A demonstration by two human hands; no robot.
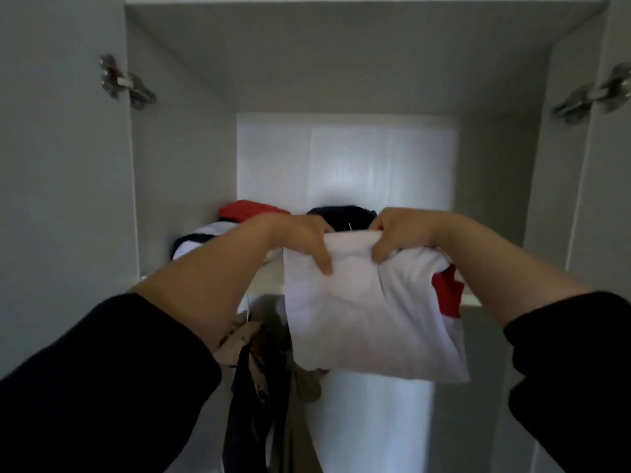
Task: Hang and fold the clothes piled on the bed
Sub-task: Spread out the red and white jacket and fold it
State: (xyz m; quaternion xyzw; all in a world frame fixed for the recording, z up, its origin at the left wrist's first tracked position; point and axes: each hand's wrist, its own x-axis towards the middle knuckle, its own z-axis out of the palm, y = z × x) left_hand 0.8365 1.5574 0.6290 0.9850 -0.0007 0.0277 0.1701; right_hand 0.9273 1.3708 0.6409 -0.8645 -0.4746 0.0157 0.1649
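I hold a folded white garment with a red patch (368, 315) up at the front edge of a wardrobe's upper shelf (269, 285). My left hand (300, 237) grips its top left edge, thumb over the front. My right hand (392, 233) grips the top edge a little to the right. The garment's lower part hangs below the shelf edge. On the shelf behind lie folded clothes: a red one (249, 208), a dark one (345, 216) and a white-and-navy one (201, 240).
Both wardrobe doors stand open, with metal hinges at the left (126, 85) and right (590, 97). Below the shelf hang a beige garment (246, 336) and a dark one (246, 414). The shelf's right part shows no clothes.
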